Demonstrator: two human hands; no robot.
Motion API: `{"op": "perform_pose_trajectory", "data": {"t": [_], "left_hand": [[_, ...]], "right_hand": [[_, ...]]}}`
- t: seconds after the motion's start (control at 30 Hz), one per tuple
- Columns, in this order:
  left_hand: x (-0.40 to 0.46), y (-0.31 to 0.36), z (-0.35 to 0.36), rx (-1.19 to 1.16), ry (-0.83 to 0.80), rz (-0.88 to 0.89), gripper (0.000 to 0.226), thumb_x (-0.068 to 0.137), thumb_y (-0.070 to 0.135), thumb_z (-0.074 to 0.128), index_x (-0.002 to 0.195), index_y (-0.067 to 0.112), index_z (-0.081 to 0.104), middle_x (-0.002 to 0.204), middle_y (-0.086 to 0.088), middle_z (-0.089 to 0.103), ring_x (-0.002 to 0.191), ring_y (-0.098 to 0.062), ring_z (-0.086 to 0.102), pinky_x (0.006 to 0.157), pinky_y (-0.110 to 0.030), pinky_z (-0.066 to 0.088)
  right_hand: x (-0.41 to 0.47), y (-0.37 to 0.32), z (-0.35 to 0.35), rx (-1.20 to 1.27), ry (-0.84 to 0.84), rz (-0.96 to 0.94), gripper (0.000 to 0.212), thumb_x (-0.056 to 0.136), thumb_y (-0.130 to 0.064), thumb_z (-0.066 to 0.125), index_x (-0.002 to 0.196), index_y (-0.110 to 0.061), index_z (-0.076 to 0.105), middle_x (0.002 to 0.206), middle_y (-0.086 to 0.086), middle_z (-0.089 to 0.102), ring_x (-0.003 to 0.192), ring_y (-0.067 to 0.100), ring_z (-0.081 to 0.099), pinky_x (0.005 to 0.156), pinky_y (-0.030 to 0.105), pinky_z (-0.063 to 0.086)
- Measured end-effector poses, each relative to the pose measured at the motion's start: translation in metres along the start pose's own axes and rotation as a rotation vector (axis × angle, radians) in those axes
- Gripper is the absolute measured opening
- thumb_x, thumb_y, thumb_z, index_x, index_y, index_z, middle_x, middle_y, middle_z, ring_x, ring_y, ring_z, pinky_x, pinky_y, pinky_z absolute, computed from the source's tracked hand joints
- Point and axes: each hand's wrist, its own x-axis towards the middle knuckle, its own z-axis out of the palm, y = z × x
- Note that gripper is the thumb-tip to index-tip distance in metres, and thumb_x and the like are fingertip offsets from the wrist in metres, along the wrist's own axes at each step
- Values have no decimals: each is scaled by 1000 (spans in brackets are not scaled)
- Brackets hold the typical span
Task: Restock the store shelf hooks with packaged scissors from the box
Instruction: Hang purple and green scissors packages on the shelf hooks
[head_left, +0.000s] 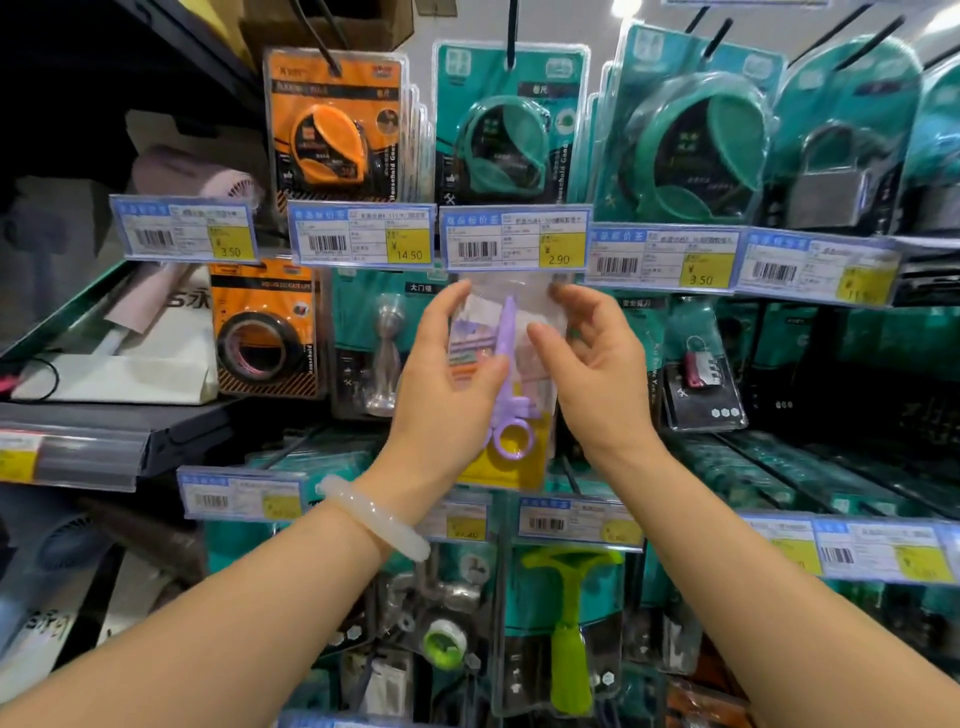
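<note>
A clear pack of purple scissors (510, 384) with a yellow card at its bottom hangs upright in front of the shelf, its top just under the 2.90 price tag (514, 236). My left hand (447, 379) grips the pack's left edge, thumb on its front. My right hand (592, 364) is at the pack's right side, fingers spread, fingertips touching its upper right corner. The hook behind the pack's top is hidden by the tag. No box is in view.
Black hooks carry tape measures (332, 130), green-carded tools (511, 140) and padlocks (831, 176) above. Below hang a green-handled tool (569, 623) and small hardware. A dark shelf (130, 426) with a hair dryer and papers juts out on the left.
</note>
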Motion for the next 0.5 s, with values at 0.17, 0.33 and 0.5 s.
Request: {"op": "perform_pose_trajectory", "data": {"t": [0.17,0.33,0.5], "left_hand": [[9,-8,8,45,-2,65,64,88,-2,55,143,18,29,137,17,34,126,10,33,100,-3,32],[11,-15,11,68,-9,65,66,91,0,52,146,18,23,134,23,29,118,21,25,89,9,25],[7,-17,11,-3,-8,30,67,92,1,51,147,25,21,150,8,31,135,-8,38,109,-31,38]], "right_hand": [[0,7,9,68,-29,2,42,92,1,51,120,-28,43,114,-21,53,99,-14,57,86,10,47],[1,10,11,-52,-39,-43,47,90,-10,52,129,-31,36,134,-3,48,129,13,45,109,39,39],[2,13,10,-100,-79,-36,52,90,-11,54,139,-14,38,134,-3,46,125,6,44,107,22,36]]}}
